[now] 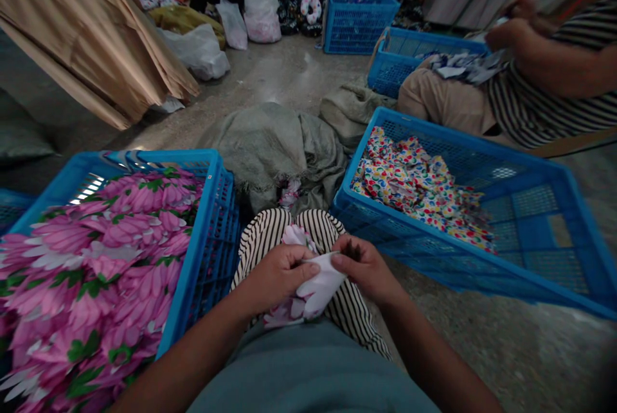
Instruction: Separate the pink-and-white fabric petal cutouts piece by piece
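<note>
Over my lap, my left hand (289,272) and my right hand (361,265) pinch the upper edge of a white and pale pink petal-shaped fabric piece (318,288) between thumbs and fingers. The piece hangs down between the two hands. More pink and white fabric lies on my striped trousers, partly hidden behind my left hand. To my left stands a blue crate (216,207) heaped with pink fabric petals (120,259) with green leaf-like parts.
At right, another blue crate (530,175) holds colourful patterned fabric (419,188). Grey-green sacking (284,143) lies ahead on the floor. A co-worker in a striped top (569,72) sits at right beside a further crate. Tan cloth (96,40) drapes at left; white bags (263,15) stand farther back.
</note>
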`<state>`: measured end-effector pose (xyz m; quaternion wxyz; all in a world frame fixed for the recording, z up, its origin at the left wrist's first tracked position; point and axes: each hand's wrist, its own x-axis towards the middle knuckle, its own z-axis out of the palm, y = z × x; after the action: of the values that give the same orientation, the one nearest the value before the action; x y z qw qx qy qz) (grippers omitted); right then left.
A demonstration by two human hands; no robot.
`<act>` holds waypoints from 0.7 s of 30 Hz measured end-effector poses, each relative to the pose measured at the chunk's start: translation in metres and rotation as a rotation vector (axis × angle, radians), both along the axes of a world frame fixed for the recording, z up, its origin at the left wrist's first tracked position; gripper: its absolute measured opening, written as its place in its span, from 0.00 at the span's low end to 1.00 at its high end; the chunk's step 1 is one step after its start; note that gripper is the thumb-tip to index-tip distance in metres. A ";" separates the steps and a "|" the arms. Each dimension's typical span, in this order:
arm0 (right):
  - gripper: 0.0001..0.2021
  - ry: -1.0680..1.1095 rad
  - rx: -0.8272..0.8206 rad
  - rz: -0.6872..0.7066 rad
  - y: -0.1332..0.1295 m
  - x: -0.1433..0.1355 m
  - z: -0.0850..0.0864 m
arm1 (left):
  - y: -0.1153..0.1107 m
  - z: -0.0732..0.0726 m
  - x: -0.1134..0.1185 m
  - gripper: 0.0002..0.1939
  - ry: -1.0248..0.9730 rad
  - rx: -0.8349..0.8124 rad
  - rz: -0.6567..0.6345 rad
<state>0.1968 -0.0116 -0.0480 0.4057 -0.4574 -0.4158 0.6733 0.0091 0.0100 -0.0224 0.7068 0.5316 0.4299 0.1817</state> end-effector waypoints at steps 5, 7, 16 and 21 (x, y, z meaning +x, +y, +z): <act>0.11 0.016 -0.059 -0.239 -0.004 0.013 -0.007 | 0.010 -0.002 -0.027 0.12 0.027 0.027 0.253; 0.12 0.025 -0.064 -0.266 -0.005 0.015 -0.007 | 0.010 -0.005 -0.031 0.12 0.019 0.028 0.311; 0.12 0.196 -0.119 -0.289 -0.003 0.004 -0.011 | -0.003 0.000 -0.009 0.13 0.013 0.002 0.407; 0.07 -0.047 -0.008 -0.457 -0.005 -0.006 -0.015 | -0.016 0.016 -0.002 0.11 0.002 0.209 0.247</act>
<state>0.1907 -0.0170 -0.0626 0.5360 -0.5567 -0.3082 0.5548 0.0070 -0.0065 -0.0061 0.6196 0.5456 0.4712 0.3103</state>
